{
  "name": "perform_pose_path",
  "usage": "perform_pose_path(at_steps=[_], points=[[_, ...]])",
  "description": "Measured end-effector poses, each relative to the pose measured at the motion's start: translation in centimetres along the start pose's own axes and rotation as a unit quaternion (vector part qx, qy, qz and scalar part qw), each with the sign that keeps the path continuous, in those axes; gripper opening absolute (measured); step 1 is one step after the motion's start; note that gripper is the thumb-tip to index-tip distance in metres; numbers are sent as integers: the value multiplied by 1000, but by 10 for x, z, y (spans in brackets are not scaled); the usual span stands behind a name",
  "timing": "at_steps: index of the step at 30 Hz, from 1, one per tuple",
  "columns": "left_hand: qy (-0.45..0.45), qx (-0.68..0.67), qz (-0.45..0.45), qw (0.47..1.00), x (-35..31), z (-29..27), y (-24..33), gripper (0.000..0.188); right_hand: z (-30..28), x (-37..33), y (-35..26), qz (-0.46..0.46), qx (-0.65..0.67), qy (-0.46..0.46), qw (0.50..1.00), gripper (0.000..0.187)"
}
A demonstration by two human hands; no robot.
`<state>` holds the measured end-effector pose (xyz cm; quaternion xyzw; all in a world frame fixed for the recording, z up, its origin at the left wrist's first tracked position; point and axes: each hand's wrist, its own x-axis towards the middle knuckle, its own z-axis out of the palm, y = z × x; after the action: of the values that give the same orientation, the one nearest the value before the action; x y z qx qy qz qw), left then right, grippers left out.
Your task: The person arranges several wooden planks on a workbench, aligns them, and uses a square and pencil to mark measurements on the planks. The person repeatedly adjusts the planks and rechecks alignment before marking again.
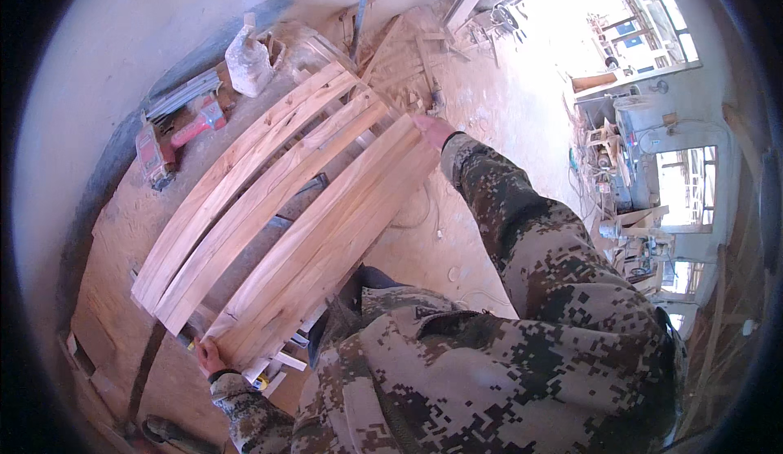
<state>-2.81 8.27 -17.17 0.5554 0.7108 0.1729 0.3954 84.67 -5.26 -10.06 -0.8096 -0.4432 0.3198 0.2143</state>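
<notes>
Head camera view: a wide wooden board point(326, 242) lies slantwise just in front of the person's body, its long axis running from lower left to upper right, with one hand at each end. The left hand point(212, 358) is at the lower-left end, its fingers bent against the corner; whether they are clasped around the wood or merely pressed to it, I cannot tell. The right hand point(435, 130) grasps the upper-right end, fingers over the corner, and its camouflage sleeve point(522, 217) reaches much farther out than the left one. From the left hand, the board therefore extends up and rightward; from the right hand, down and leftward, so the left hand is at the nearer end and the right at the farther. Beyond the board, a middle plank point(265, 201) and a far plank point(220, 175) lie roughly along the same line, gently bowed in this fisheye picture, with gaps between. They rest over a dusty workbench point(122, 217), where a red power tool point(199, 124) and a whitish bag point(247, 64) sit on the side away from the person. What supports the wide board underneath is mostly hidden.
</notes>
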Motion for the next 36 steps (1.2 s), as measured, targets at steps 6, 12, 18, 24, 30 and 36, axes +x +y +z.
perform_pose_path(at_steps=[6,12,18,24,30,36], points=[[61,100,-14,993,-12,1,40,48,14,-6,-2,-9,12,43,999,52],[94,105,-79,987,-6,-7,43,33,29,-7,-6,-46,89,129,987,56],[2,339,95,936,17,-39,11,28,15,-13,-12,23,251,70,965,69],[-195,596,17,778,14,-63,19,38,15,-15,-29,-8,151,45,988,77],[-210,634,-72,741,29,-65,-15,51,16,-19,-51,-50,156,52,985,79],[-187,619,-83,758,32,-62,-22,51,4,-14,-47,73,153,29,985,59]])
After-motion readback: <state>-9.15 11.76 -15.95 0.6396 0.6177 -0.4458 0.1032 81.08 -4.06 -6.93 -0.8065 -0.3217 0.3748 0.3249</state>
